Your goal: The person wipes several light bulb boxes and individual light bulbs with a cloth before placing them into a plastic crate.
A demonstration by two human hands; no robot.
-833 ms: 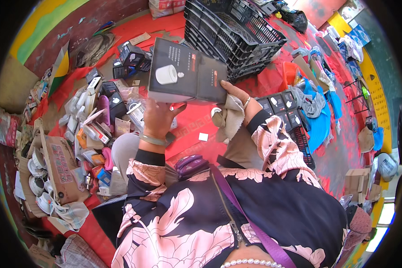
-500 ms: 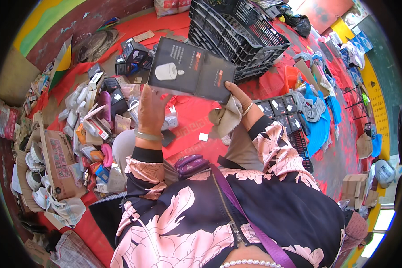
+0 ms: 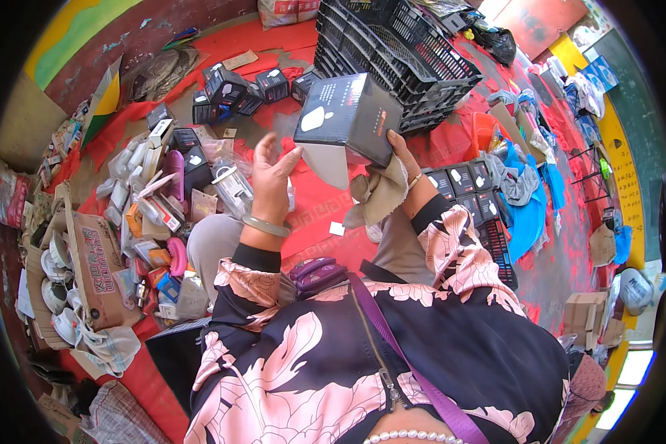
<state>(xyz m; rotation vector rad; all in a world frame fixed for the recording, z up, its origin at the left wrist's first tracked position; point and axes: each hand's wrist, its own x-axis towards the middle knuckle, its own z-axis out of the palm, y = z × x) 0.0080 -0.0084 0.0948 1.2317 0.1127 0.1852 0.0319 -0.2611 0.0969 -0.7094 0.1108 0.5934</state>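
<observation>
A black cardboard box [image 3: 351, 115] with a white cup picture stands opened out into a block in front of me. My right hand [image 3: 405, 155] grips its near right edge and also keeps a grey-brown cloth [image 3: 383, 191] bunched against the palm. A pale inner flap [image 3: 327, 164] hangs loose from the box's near lower side. Just left of that flap, my left hand [image 3: 274, 177] is raised with fingers apart, holding nothing. The inside of the box is hidden.
Stacked black plastic crates [image 3: 392, 63] stand beyond the box. Similar black boxes [image 3: 226, 87] lie at far left, and more fill a crate [image 3: 462, 181] at right. Heaped packaged goods [image 3: 148, 214] and a carton of white dishes [image 3: 96, 270] are on the left.
The box has gone from flattened to opened out into a block, its inner flap now hanging. My left hand has let go of it and moved slightly right.
</observation>
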